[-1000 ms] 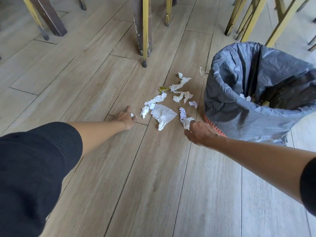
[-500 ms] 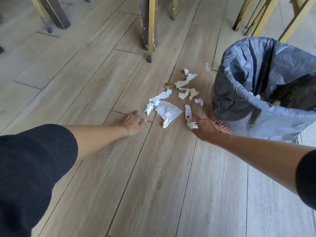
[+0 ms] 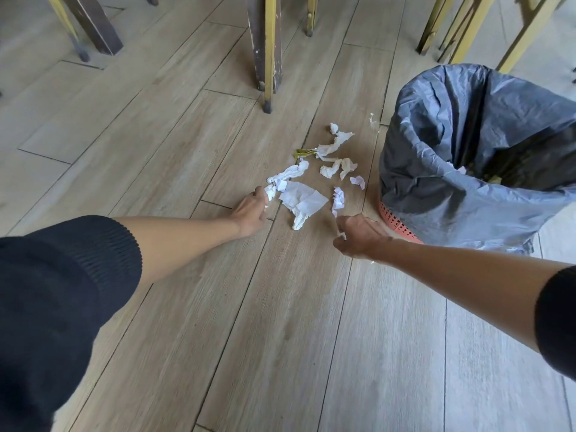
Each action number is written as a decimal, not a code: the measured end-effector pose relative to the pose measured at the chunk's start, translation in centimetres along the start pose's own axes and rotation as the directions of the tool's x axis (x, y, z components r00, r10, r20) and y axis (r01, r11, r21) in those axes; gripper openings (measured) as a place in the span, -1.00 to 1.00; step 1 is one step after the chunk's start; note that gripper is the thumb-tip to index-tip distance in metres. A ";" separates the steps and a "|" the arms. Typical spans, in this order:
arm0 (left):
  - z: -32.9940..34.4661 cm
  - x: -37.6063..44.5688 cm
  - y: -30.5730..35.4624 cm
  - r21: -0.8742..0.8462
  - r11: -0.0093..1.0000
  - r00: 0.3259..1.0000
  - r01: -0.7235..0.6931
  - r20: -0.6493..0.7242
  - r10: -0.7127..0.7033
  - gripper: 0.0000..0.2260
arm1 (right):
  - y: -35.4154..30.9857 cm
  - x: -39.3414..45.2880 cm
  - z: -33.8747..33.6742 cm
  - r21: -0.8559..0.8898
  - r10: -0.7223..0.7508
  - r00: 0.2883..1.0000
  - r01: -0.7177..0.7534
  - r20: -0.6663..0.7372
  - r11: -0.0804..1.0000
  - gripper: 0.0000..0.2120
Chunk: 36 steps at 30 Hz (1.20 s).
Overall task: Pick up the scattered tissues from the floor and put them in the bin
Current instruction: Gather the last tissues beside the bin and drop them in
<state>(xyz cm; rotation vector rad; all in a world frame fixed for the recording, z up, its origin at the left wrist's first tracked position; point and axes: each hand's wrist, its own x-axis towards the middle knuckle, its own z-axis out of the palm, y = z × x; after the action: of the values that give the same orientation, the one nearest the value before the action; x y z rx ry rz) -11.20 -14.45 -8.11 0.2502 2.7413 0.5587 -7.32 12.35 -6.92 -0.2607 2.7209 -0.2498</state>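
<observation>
Fingers of our left hand [image 3: 249, 212] are closing on a crumpled tissue [image 3: 270, 192]; right hand [image 3: 358, 233] is pinching a scrap. Remaining tissues [image 3: 304, 199] are lying just beyond both, bin [image 3: 467, 169] right. Risk: loose scraps are slipping out mid-carry.

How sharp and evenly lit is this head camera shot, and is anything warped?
Head view: soft even daylight, faint shadows; tissues and bin fairly sharp; left hand and right hand slightly soft; wide-angle lens splays chair legs outward.
</observation>
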 end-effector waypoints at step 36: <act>3.1 1.1 5.5 0.193 0.957 0.974 -0.215 -0.027 0.224 -0.33 | -1.6 4.4 -1.6 -0.160 0.137 0.990 -0.131 0.025 0.978 -0.53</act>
<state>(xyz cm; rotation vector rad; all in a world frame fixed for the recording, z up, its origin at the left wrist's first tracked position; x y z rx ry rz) -10.58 -8.12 -8.85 0.6018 2.8352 0.3621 -11.70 10.12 -6.71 -0.1237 2.7113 0.0093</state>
